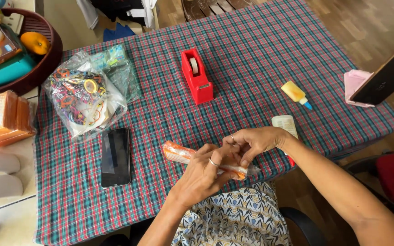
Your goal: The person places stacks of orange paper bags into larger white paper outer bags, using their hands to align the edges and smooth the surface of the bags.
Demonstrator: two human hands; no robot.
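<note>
Both hands work at the near edge of the plaid-covered tabletop (251,54). The left hand (204,175) grasps a long orange-and-white packet in clear wrap (178,153), while the right hand (254,141) pinches its right end. A black smartphone (115,157) lies to the left, and a red tape dispenser (196,75) sits farther back.

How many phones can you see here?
2: a black phone lying flat on the tablecloth left of the hands, and another phone propped on a pink stand at the right edge.
</note>
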